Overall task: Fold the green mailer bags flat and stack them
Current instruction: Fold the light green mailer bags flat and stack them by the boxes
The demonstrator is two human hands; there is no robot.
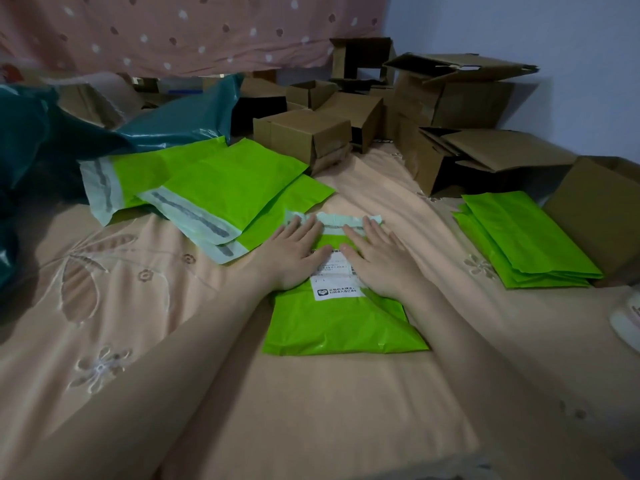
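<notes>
Head camera looks down on a peach embroidered bedsheet [156, 306] where a green mailer bag [332, 323] lies flat in the middle, its white shipping label [334, 277] facing up and its pale adhesive flap [337, 220] at the far end. Both hands lie palm-down on the bag's far half — the left hand [294, 252] on the left side, the right hand [379, 261] on the right, fingers straight and spread, fingertips reaching the flap. Neither hand curls round anything; they press flat, thumbs close together over the label.

Left of the bag, and just beyond it, several unfolded green mailers [214, 181] overlap loosely, their grey-striped seal strips turned toward the camera. Well to the right sits a stack of folded green mailers [523, 237], edges roughly aligned, beside a cardboard box [602, 209]. More open cardboard boxes [398, 112] crowd the far side of the bed. Dark teal plastic bags [69, 133] are heaped at far left, under a pink dotted curtain [190, 29].
</notes>
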